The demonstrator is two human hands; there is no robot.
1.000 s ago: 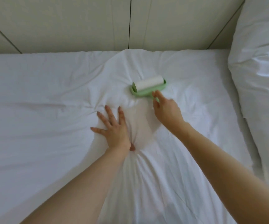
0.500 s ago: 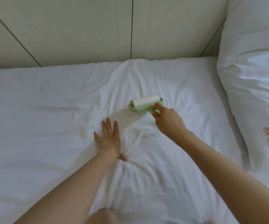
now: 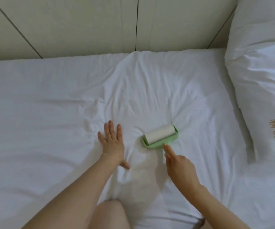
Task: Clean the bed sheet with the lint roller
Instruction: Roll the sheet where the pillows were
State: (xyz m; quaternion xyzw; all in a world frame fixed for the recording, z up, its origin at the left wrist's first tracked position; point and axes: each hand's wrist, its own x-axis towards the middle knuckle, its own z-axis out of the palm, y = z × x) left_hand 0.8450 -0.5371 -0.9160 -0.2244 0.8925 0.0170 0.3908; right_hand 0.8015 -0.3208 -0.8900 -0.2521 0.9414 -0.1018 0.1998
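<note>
The lint roller (image 3: 160, 137) sits on the bed sheet (image 3: 50, 104) near the middle of the bed, its white drum down on the cloth and its green frame on the near side. The right hand's (image 3: 179, 167) fingers (image 3: 168, 148) hold it: the forefinger is stretched out along the short green handle with its tip at the frame, and the rest are curled under, hiding most of the handle. Just left of the roller the left hand (image 3: 112, 142) lies flat, its fingers (image 3: 111, 129) straight and close together, holding nothing, thumb out to the near side. The sheet is creased around both hands. A white pillow (image 3: 262, 80) with gold stitched characters lies to the right, and a pale panelled wall (image 3: 83, 22) stands beyond the bed.
</note>
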